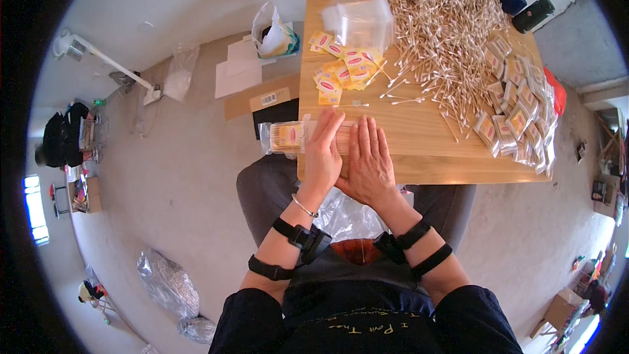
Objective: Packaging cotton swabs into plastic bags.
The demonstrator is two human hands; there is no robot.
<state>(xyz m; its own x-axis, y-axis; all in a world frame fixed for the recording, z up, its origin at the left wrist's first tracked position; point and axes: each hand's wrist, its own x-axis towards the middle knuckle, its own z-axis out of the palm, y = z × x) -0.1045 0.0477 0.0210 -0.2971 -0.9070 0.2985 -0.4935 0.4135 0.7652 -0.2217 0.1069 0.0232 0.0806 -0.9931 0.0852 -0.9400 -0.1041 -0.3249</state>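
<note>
At the table's near left corner, a clear plastic packet of cotton swabs (288, 137) with a yellow label sticks out past the edge. My left hand (322, 154) stands partly on its side across the packet's clear tail, fingers stretched out. Beside it my right hand (370, 164) lies flat with straight fingers, on or just over the rest of the clear plastic. The hands nearly meet at the thumbs, and what is under the palms is hidden. Yellow label cards (350, 69) lie beyond the hands, near a stack of clear bags (367, 23).
A big heap of loose cotton swabs (439, 13) covers the table's far part. Filled swab packets (517, 108) pile up on the right. A black cylinder (534, 14) is at the far right. Left of the table are cardboard (262, 97) and a plastic carrier bag (275, 36).
</note>
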